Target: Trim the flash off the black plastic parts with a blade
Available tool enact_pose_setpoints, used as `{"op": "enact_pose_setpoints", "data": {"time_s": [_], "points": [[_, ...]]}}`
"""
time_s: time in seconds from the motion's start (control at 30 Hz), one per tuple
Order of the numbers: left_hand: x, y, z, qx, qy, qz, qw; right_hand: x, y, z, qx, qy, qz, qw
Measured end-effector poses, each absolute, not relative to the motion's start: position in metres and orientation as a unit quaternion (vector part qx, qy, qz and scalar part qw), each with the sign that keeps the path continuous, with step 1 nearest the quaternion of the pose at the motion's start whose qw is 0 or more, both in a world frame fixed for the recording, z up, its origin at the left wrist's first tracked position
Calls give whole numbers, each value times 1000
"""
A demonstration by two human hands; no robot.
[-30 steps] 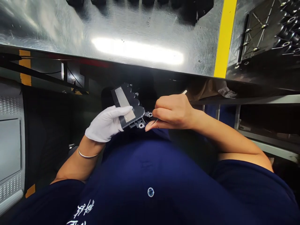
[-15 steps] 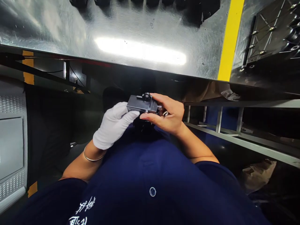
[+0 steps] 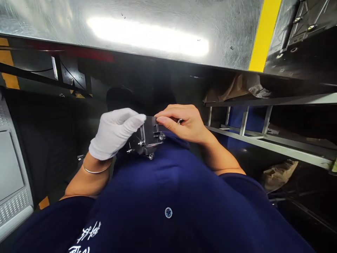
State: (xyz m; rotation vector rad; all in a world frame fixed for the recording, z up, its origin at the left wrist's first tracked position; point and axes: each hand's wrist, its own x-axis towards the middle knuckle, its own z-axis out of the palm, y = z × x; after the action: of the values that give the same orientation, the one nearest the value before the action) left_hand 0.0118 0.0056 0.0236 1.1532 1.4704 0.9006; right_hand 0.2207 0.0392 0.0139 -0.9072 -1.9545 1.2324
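Flipped around since the last frame: the black part (image 3: pixel 151 130) now has its lugs toward the shirt (image 3: pixel 168 182), between it and the metal bench (image 3: pixel 223 35). Gloved left hand (image 3: pixel 113 133) pinches one side, bare right hand (image 3: pixel 184 123) the bench-side corner, thumb against fingers. Probably showing another face, kinda dark though.

From here the worktop (image 3: pixel 158 14) looks like bare metal, glossy and finely scratched, throwing back a white glare near its front edge. The strip (image 3: pixel 265 31) by its right end is smooth and evenly yellow. The part (image 3: pixel 150 131) in the hands seems dark plastic with a soft sheen, its small rings shiny like metal. The glove (image 3: pixel 109 133) is matt white cloth; the bracelet (image 3: pixel 97 172) is polished metal. The shirt (image 3: pixel 163 182) is matt navy cloth, and the crumpled bag (image 3: pixel 280 174) looks like brown paper.
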Motion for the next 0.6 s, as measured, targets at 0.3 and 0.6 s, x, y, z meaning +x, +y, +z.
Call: {"op": "enact_pose_setpoints", "data": {"time_s": [0.3,0.6], "points": [[12,6,28,525,568,290,564,216,43,7,-368,-773,428,290],[16,4,27,462,630,391,485,217,38,17,-338,-754,486,285]]}}
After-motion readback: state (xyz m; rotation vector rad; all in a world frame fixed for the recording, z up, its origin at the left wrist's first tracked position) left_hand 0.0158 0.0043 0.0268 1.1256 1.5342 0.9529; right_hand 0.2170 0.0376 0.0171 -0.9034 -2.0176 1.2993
